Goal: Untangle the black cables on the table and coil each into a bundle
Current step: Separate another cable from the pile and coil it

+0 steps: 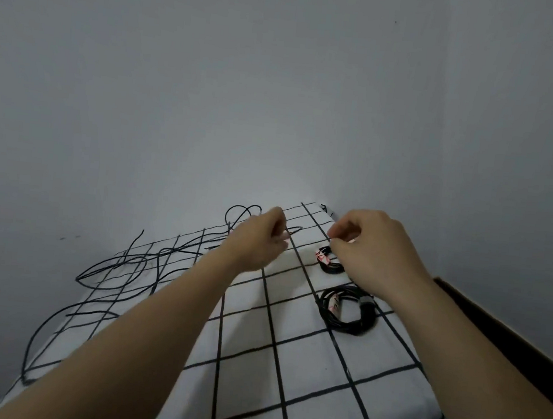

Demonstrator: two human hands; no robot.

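Two bundles coiled, a tangle left loose

Two black cables lie wound into rings on the bench [254, 359], which is covered by a white cloth with a black grid. The larger bundle [351, 329] is a thick ring of several turns, with a pale tie on its left side and a grey piece at its upper right. The smaller bundle [332, 268] lies just beyond it, tighter, with a pink-and-white tie.

Far to the left of the larger bundle, the loose black cables [176, 252] sprawl in thin, wide loops that cross one another and run over the bench's left edge.

Both hands are raised beyond the larger bundle. The left hand [259, 238] is up and to the left of it, fingers curled, with a narrow cable loop ending at its fingertips. The right hand [372, 249] hovers over the smaller bundle, thumb and fingers pressed together. Whether either hand is actually gripping something cannot be told.
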